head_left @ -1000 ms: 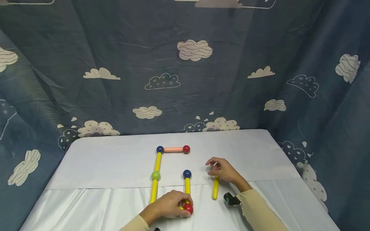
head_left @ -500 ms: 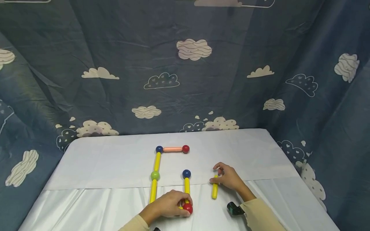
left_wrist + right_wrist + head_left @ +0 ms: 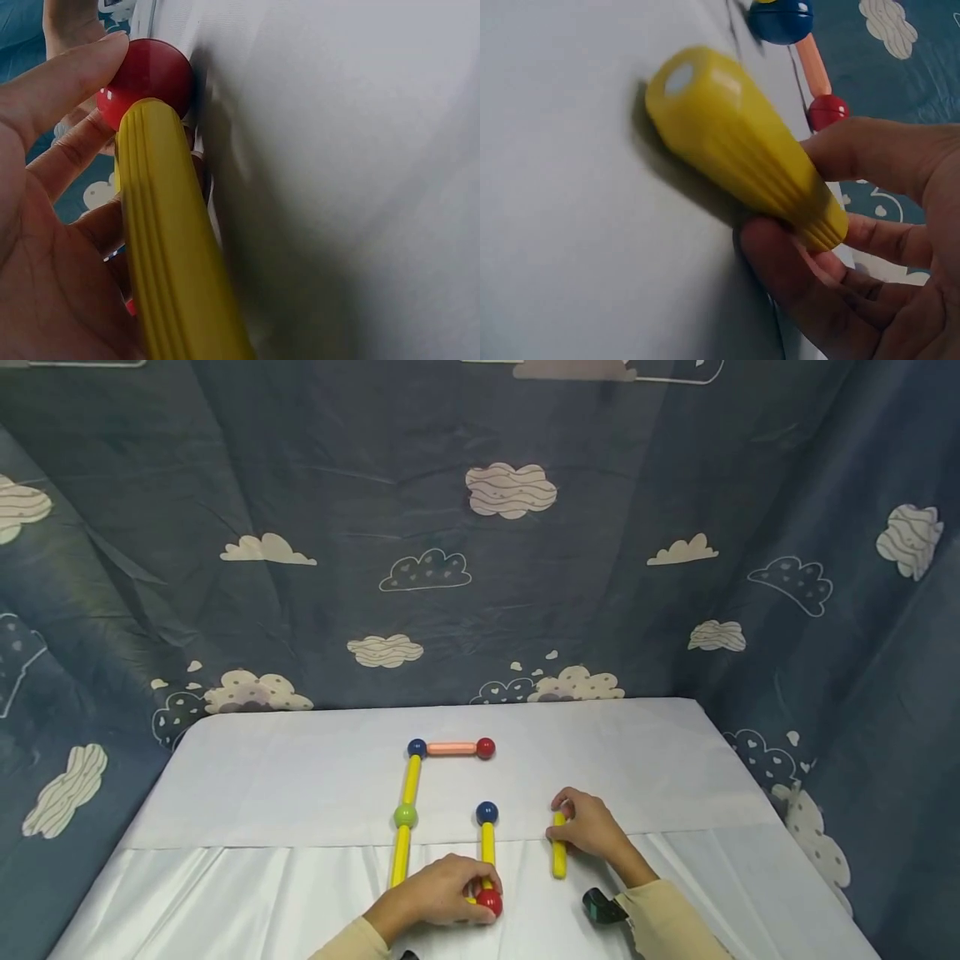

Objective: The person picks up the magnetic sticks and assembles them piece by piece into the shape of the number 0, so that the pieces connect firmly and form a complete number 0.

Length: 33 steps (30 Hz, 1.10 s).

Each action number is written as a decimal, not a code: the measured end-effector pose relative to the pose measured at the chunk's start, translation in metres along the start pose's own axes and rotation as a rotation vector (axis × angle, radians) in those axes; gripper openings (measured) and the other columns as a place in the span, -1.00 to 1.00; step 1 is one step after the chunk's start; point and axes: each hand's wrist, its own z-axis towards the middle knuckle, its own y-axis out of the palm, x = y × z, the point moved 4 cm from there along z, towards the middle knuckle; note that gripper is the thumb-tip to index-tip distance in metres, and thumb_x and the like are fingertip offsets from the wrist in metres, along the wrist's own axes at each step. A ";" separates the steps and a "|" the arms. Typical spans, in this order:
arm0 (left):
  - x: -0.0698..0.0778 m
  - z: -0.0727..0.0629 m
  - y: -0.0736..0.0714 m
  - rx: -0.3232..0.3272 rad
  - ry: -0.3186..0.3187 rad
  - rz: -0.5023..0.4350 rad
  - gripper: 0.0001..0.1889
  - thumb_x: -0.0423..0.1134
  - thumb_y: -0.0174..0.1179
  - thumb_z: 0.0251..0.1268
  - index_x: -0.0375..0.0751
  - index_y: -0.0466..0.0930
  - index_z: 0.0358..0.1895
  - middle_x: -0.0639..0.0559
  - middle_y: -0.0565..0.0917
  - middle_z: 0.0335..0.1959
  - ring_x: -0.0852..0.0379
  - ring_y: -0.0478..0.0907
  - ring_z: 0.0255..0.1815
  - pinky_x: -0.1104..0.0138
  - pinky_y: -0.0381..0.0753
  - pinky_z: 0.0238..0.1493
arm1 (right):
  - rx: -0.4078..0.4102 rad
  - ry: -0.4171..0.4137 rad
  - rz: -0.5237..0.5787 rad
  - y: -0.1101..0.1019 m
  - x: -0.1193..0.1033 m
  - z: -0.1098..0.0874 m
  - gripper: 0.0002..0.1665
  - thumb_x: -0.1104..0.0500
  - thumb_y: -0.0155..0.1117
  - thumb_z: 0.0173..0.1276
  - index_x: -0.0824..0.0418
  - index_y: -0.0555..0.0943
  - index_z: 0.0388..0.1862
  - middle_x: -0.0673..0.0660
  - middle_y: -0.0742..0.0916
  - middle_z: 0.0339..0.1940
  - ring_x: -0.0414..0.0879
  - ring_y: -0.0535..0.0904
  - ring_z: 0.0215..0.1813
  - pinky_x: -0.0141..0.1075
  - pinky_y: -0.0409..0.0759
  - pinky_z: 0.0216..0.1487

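My left hand (image 3: pixel 446 892) holds a red ball (image 3: pixel 490 903) at the near corner of a stick-and-ball shape, thumb and fingers about it. In the left wrist view, a ridged yellow stick (image 3: pixel 169 240) meets that red ball. Another yellow stick (image 3: pixel 488 852) runs from the ball away to a dark blue ball (image 3: pixel 487 812). To the right, my right hand (image 3: pixel 592 827) pinches a loose yellow stick (image 3: pixel 559 860) near its far end between thumb and fingers. The stick's near end shows a pale round spot in the right wrist view. Whether it touches the table I cannot tell.
On the left side of the shape, yellow sticks join at a green ball (image 3: pixel 405 815) and reach a blue ball (image 3: pixel 417 748). A peach stick (image 3: pixel 452 748) links it to a red ball (image 3: pixel 486 748). White cloth (image 3: pixel 262 793) covers the table; a cloud-print curtain (image 3: pixel 337 485) hangs behind.
My right hand has shifted right and down onto the loose yellow stick and now pinches it. My left hand has stayed in place on the red ball.
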 end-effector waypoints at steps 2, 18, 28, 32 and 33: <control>0.000 0.000 0.000 0.000 -0.007 -0.004 -0.79 -0.09 0.38 0.14 0.13 0.58 -0.18 0.33 0.47 -0.40 0.36 0.38 -0.36 0.45 0.38 -0.26 | 0.012 -0.001 0.031 0.001 -0.001 0.004 -0.62 0.30 0.53 -0.04 0.26 0.57 -0.24 0.05 0.56 -0.44 -0.14 0.45 -0.51 -0.34 0.47 -0.53; -0.003 0.001 -0.002 -0.014 -0.038 0.011 -0.81 -0.06 0.37 0.15 0.17 0.57 -0.20 0.32 0.47 -0.40 0.34 0.37 -0.34 0.42 0.36 -0.24 | 0.010 0.139 0.430 0.024 -0.004 0.062 -0.64 0.24 0.39 0.21 0.24 0.67 0.01 0.11 0.70 -0.15 -0.10 0.55 -0.27 -0.32 0.60 -0.21; -0.003 0.003 0.000 -0.020 -0.053 -0.009 -0.82 -0.06 0.37 0.15 0.18 0.57 -0.21 0.30 0.47 -0.40 0.32 0.37 -0.34 0.42 0.36 -0.25 | -0.011 0.225 0.637 0.042 -0.025 0.083 -0.58 0.20 0.42 0.20 0.39 0.60 -0.01 0.22 0.72 -0.16 -0.10 0.64 -0.31 -0.31 0.65 -0.21; -0.003 0.002 0.001 -0.014 -0.031 -0.010 -0.82 -0.08 0.37 0.15 0.17 0.57 -0.22 0.31 0.47 -0.41 0.34 0.37 -0.35 0.43 0.35 -0.26 | -0.021 0.242 0.671 0.051 -0.029 0.088 -0.61 0.20 0.42 0.21 0.38 0.61 -0.04 0.22 0.70 -0.15 -0.10 0.64 -0.31 -0.31 0.65 -0.21; -0.003 0.002 0.002 -0.012 -0.022 -0.006 -0.82 -0.08 0.37 0.15 0.17 0.57 -0.22 0.32 0.47 -0.41 0.35 0.37 -0.35 0.43 0.35 -0.26 | -0.024 0.240 0.677 0.052 -0.031 0.089 -0.62 0.20 0.42 0.21 0.38 0.62 -0.05 0.22 0.70 -0.16 -0.10 0.64 -0.31 -0.32 0.65 -0.21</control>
